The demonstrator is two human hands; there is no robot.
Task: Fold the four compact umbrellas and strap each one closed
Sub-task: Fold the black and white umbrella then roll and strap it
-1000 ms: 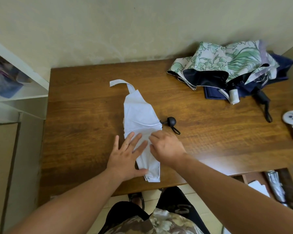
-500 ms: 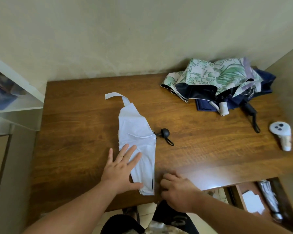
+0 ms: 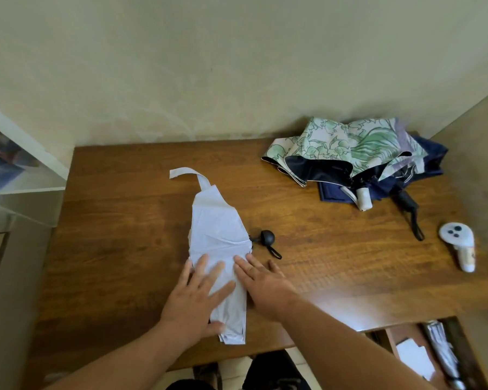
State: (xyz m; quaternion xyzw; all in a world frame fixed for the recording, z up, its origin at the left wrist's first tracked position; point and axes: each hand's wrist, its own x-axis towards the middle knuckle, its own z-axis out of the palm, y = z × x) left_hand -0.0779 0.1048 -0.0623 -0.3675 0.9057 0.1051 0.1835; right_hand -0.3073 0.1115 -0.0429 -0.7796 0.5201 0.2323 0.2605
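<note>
While both hands lie flat with fingers straight, the white umbrella (image 3: 220,249) stretches lengthwise on the wooden bench (image 3: 124,249), its canopy folded into one narrow strip. The left hand (image 3: 195,296) presses on the near half of that strip, fingers spread wide over the fabric, thumb by the strip's near end. The right hand (image 3: 262,288) lies just right of it, fingertips touching the strip's right edge, palm on the bench. One white strap (image 3: 186,174) trails loose from the umbrella's far end, curling left. One black round handle (image 3: 267,238) with a small loop pokes out just right of the umbrella's middle. Well to the right of the white umbrella, at the bench's far corner, sit two more umbrellas heaped together and unfolded: one green floral umbrella (image 3: 350,144) on top of one navy umbrella (image 3: 431,153), with a black handle (image 3: 407,204) sticking toward the near side. One white controller (image 3: 459,246) lies right of that, near the bench's right edge. A fourth, silvery umbrella (image 3: 443,356) appears below the bench's near right corner.
</note>
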